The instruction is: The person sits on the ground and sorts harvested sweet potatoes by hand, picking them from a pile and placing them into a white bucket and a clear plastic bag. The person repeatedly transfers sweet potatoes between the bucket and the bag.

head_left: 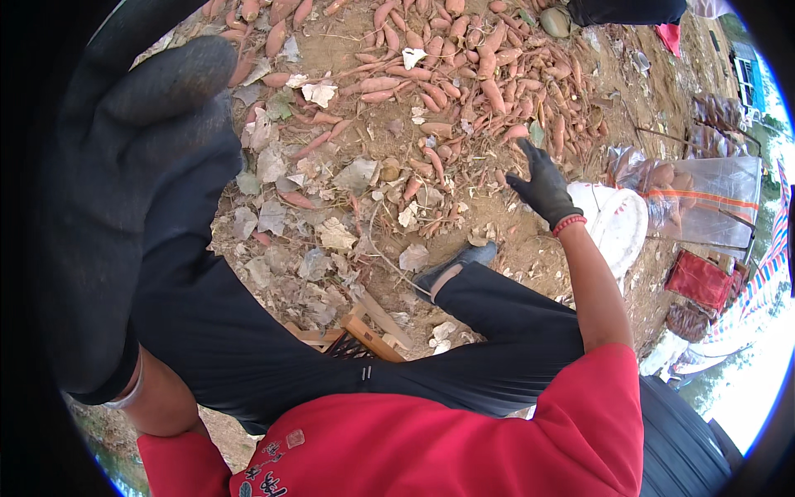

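My right hand (pixel 544 189), in a dark glove with a red beaded bracelet at the wrist, reaches over the ground with thumb and fingers apart and nothing between them. Just beyond its fingertips lies a pinkish sweet potato (pixel 514 132), at the near edge of a large heap of sweet potatoes (pixel 497 66). My left hand (pixel 132 166), also dark-gloved, looms large at the left, close to the camera. Its visible fingers are stretched out and apart, and I see nothing in them; part of it runs out of the picture.
A white bucket (pixel 633 228) stands right of my right wrist. Clear bags of sweet potatoes (pixel 667 190) lie farther right, near a red bag (pixel 700 279). Dry leaves (pixel 335 234) litter the soil before me. Between my legs is a wooden stool (pixel 373 338). Dark clothing (pixel 629 10) shows at the top.
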Available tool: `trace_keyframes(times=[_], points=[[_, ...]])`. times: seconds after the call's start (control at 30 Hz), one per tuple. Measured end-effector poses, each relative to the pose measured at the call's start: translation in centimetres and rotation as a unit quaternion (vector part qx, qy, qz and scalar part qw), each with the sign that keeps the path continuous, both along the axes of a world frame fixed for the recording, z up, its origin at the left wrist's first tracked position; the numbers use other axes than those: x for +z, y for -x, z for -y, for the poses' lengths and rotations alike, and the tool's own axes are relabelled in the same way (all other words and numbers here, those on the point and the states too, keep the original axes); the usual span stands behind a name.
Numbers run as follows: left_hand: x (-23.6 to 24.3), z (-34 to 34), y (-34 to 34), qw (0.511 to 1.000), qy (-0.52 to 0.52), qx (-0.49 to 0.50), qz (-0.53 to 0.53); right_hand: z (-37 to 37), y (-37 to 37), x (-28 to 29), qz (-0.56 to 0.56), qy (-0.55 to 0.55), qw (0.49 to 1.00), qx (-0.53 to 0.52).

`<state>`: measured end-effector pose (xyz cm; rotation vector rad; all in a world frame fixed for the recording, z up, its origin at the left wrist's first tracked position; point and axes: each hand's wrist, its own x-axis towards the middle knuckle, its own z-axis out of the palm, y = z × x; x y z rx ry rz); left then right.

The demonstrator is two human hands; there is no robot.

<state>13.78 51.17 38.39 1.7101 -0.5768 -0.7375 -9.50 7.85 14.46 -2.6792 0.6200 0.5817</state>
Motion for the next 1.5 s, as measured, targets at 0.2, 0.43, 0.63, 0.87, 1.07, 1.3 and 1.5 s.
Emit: trace_keyframes(times=[0.2, 0.43, 0.63, 0.87, 1.07, 1.3, 1.5], points=[[-0.6, -0.3, -0.4, 1.0, 0.011, 0.012, -0.026, -7.6, -7.3, -8.4, -0.041, -0.002, 0.998, 0.04], [-0.7, -1.4, -0.4, 0.999, 0.008, 0.034, -0.037, -13.0, -5.7, -11.6, -0.066, -0.016, 0.992, -0.104], [-0.9, -1.7, -0.1, 0.998, 0.007, 0.041, -0.046, -14.7, -5.6, -11.6, -0.049, -0.097, 0.978, -0.177], [-0.6, -1.4, 0.1, 0.999, 0.011, 0.033, -0.039, -15.0, -7.7, -12.7, -0.049, 0.008, 0.969, -0.242], [-0.9, -0.9, 0.8, 1.0, 0.01, 0.016, -0.022, -9.4, -6.5, -8.4, 0.046, -0.174, 0.967, -0.182], [-0.4, -1.3, 1.3, 1.0, 0.006, -0.007, 0.013, 5.9, 3.9, 7.2, 0.131, -0.201, 0.941, -0.239], [-0.5, -0.3, 1.1, 0.999, 0.018, -0.03, 0.02, 15.1, 16.2, 15.6, 0.024, 0.203, 0.951, -0.233]])
